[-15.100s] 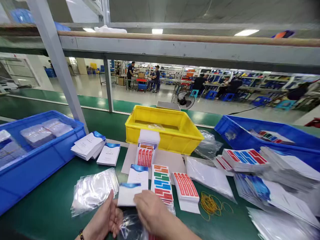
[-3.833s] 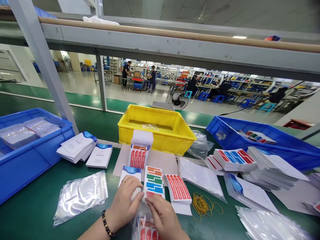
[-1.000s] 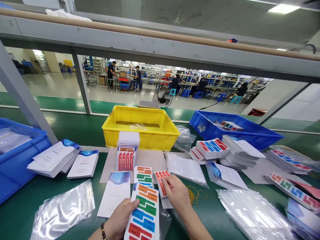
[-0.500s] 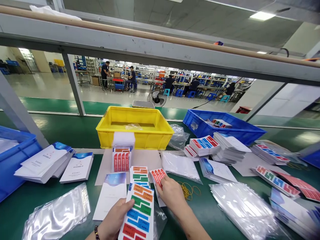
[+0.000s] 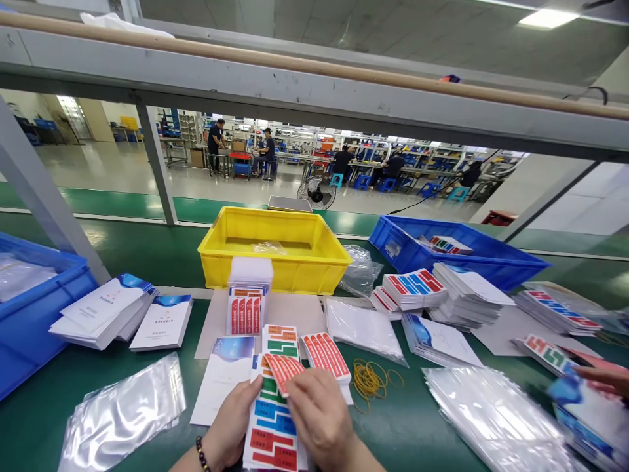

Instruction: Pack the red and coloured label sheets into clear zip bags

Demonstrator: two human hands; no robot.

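Note:
My left hand (image 5: pixel 230 416), with a beaded bracelet at the wrist, grips a sheet of coloured labels (image 5: pixel 275 426) in orange, green, blue and red. My right hand (image 5: pixel 322 413) pinches a red label sheet (image 5: pixel 281 369), slightly curled, over the upper part of that coloured sheet. Just behind lies another coloured label sheet (image 5: pixel 281 333). To the right of it is a stack of red label sheets (image 5: pixel 327 357). A white booklet with a blue top (image 5: pixel 223 380) lies flat beside my left hand. Yellow rubber bands (image 5: pixel 368 379) lie right of my right hand.
A yellow bin (image 5: pixel 275 272) stands behind a clear holder of sheets (image 5: pixel 248 308). Blue bins (image 5: pixel 457 252) flank it. Booklet stacks (image 5: pixel 162 322) and plastic bags (image 5: pixel 125 413) lie left; more bags (image 5: pixel 486 406) lie right. Another person's hand (image 5: pixel 607 380) reaches in at the right edge.
My right hand has lifted a red label sheet off its stack and brought it left over the coloured sheet in my left hand. Another person's hand has appeared at the right edge.

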